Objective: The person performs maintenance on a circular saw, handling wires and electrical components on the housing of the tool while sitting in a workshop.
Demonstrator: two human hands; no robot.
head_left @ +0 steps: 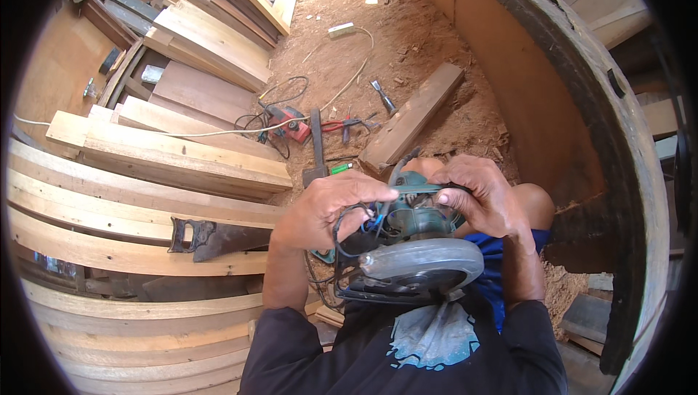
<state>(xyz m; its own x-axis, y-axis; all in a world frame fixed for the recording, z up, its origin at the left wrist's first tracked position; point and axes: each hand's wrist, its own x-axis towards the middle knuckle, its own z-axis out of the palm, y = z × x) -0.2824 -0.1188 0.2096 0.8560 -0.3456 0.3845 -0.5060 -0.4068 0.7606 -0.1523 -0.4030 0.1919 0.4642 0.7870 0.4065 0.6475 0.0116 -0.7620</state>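
A green circular saw (425, 220) with a grey blade guard (422, 257) rests in my lap against my dark shirt, its handle end away from me. Loose blue and dark wires (376, 219) show at its opened handle. My left hand (327, 206) is closed at the left side of the handle, index finger stretched along a thin teal housing edge (418, 190). At the right end of that edge, my right hand (480, 188) grips with thumb and curled fingers. What lies under the fingers is partly hidden.
Stacked timber (145, 199) fills the left, with a handsaw (218, 239) on it. On the sawdust floor lie a hammer (317, 148), a red power tool (289, 124), a green lighter-like item (341, 168), a chisel (383, 97) and a wood block (412, 117). A curved wooden panel (574, 104) stands right.
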